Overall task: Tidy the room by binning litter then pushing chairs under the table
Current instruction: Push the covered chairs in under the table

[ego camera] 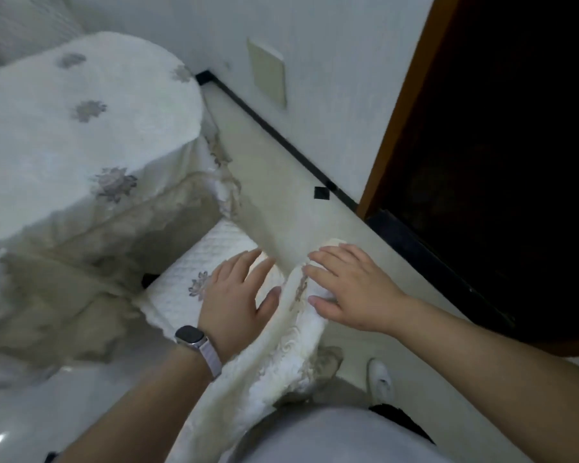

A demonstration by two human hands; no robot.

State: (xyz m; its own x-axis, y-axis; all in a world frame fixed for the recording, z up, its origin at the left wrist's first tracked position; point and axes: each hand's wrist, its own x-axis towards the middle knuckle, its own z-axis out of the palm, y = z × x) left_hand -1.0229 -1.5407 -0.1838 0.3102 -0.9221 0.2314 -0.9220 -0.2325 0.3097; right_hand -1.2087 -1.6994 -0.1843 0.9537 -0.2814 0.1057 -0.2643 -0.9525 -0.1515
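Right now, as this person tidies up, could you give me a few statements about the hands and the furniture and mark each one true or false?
1. The left hand and the right hand both rest with straight fingers on the fabric-covered chair back. True.
2. The smartwatch sits on the right wrist. False: it is on the left wrist.
3. The tablecloth is plain red. False: it is white with grey flowers.
4. A dark doorway opens to the right of the chair. True.
5. The right hand pinches a piece of litter. False: it holds nothing and only presses on the cover.
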